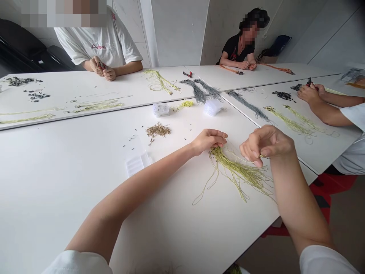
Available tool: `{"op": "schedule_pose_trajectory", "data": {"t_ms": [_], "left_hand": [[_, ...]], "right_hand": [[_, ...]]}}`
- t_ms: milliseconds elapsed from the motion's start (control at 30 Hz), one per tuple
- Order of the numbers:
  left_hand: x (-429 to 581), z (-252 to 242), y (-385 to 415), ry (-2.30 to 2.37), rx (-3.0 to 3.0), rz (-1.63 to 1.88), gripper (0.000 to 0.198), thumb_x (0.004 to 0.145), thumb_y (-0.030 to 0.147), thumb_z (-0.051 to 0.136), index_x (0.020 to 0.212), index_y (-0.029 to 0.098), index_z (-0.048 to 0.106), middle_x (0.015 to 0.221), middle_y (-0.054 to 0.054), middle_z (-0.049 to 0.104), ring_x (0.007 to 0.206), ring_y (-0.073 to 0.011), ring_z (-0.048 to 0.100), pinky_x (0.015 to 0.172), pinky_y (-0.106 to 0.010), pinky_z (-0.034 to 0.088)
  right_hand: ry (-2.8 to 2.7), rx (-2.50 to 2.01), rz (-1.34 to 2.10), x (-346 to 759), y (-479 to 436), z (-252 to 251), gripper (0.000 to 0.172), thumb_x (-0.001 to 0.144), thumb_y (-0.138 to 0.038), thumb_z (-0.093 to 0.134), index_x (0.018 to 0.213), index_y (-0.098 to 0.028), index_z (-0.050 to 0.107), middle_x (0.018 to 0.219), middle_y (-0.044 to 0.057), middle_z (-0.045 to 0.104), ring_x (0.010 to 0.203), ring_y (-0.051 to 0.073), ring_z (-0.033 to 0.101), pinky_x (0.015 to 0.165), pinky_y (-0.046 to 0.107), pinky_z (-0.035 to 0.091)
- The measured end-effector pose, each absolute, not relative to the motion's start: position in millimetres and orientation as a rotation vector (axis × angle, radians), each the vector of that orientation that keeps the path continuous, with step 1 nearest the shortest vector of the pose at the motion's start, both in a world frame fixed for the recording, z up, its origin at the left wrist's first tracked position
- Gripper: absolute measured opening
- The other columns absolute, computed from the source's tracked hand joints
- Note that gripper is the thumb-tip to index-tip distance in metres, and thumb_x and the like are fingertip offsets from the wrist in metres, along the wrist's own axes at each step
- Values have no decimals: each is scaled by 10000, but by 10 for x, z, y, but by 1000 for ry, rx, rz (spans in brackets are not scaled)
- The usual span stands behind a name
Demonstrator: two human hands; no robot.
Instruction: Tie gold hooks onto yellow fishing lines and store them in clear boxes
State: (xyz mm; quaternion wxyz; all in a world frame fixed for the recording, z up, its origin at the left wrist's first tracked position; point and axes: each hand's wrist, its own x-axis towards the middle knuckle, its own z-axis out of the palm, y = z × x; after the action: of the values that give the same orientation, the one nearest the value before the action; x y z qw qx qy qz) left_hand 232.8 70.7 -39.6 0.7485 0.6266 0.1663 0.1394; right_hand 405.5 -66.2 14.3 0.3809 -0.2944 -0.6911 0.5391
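Observation:
My left hand [209,140] rests at the top of a bundle of thin yellow-green cords [239,175] on the white table [57,198], its fingers pinching the gathered, knotted ends. My right hand [265,146] is just to the right, with thumb and fingertips pinched on what looks like a thin cord strand. Loose cord loops trail toward me, below both hands. A pile of small brass-coloured pieces [158,130] and scattered dark beads [131,137] lie to the left. A clear compartment box [138,163] sits nearer my left forearm.
Two small clear plastic boxes [160,110] [212,107] stand farther up the table. Neighbouring tables hold grey and green cord bundles [199,91], dark beads and red-handled pliers [187,74]. Several co-workers sit around them, one at right with hands [309,93] working. A red stool [322,194] stands beyond the table's right edge.

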Motion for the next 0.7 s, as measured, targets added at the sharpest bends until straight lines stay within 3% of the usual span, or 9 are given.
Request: {"op": "schedule_pose_trajectory", "data": {"t_ms": [167, 267, 333, 567, 700], "left_hand": [[2321, -400, 718, 400, 1447, 341, 101, 764, 126, 647, 849, 81, 679, 847, -86, 680, 657, -94, 588, 675, -260, 480], [2318, -410, 740, 430, 1531, 358, 94, 783, 146, 632, 845, 93, 678, 895, -94, 686, 670, -101, 593, 666, -262, 495], [2313, -419, 762, 457, 1609, 373, 114, 794, 167, 623, 865, 97, 679, 917, -98, 689, 679, -110, 599, 673, -268, 506], [2224, -365, 732, 532, 2006, 527, 375, 779, 141, 582, 1150, 131, 637, 1007, -89, 652, 787, -164, 596, 855, -362, 492], [2163, -346, 542, 362, 2187, 551, 406, 775, 100, 557, 1167, 158, 643, 1117, -84, 598, 774, -140, 582, 886, -340, 480]], "right_hand": [[-1681, -446, 1166, 4053, -635, 143, 89, 846, -275, 614, 860, -200, 660, 576, 8, 683, 395, 127, 572, 540, 298, 452], [-1583, -362, 1027, 4088, -628, 180, 82, 788, -298, 657, 753, -234, 619, 527, -40, 629, 304, 93, 483, 465, 283, 420], [-1505, -324, 966, 4126, -630, 202, 171, 733, -277, 694, 651, -250, 546, 487, -68, 580, 271, 74, 418, 423, 274, 393], [-1341, -383, 888, 4188, -623, 223, 349, 660, -283, 733, 520, -257, 415, 409, -77, 458, 263, 73, 307, 387, 286, 332], [-1336, -420, 869, 4165, -618, 232, 380, 649, -311, 756, 512, -253, 406, 407, -77, 432, 278, 72, 305, 399, 287, 330]]}}
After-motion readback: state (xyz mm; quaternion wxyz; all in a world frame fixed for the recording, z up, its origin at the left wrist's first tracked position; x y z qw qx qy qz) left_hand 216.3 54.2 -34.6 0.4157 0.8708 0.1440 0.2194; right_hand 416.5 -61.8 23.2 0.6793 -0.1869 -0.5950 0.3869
